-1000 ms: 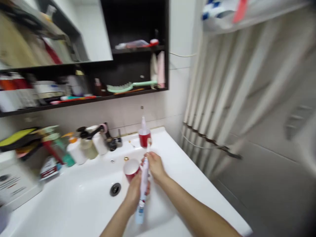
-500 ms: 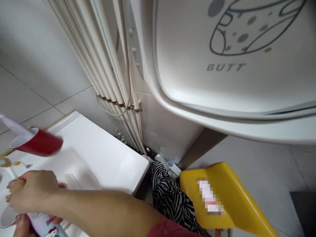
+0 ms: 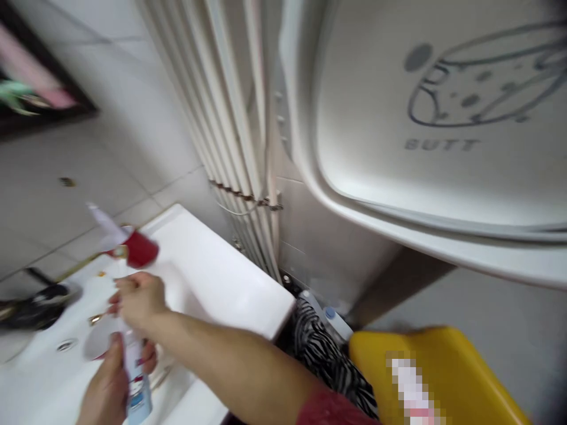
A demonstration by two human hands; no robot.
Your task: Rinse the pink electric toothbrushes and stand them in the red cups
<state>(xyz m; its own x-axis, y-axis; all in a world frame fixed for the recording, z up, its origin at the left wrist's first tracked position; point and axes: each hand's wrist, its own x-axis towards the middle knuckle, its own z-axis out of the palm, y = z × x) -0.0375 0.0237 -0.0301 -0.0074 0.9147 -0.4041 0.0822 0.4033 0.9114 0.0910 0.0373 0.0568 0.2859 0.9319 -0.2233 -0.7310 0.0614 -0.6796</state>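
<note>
My left hand [image 3: 106, 392] is closed round a white and blue tube [image 3: 135, 383], held upright over the white sink [image 3: 208, 277]. My right hand [image 3: 138, 298] is a closed fist at the top of the tube; what it pinches is hidden. Under both hands a red cup [image 3: 95, 343] lies in the basin with its pale inside showing. A second red cup [image 3: 142, 249] stands on the sink's back rim with a white stick-like item in it.
A dark tap [image 3: 35, 301] and a drain [image 3: 66, 345] sit at the left. White pipes [image 3: 230, 136] run down the wall beside the sink. A big white tub [image 3: 420, 118] hangs on the right above a yellow plastic item [image 3: 443, 372], striped cloth [image 3: 328, 360] and bottles [image 3: 334, 321].
The view swung right from the shelf and mirror to the wall and tub, then back a little left. Both hands stay together over the sink with the tube.
</note>
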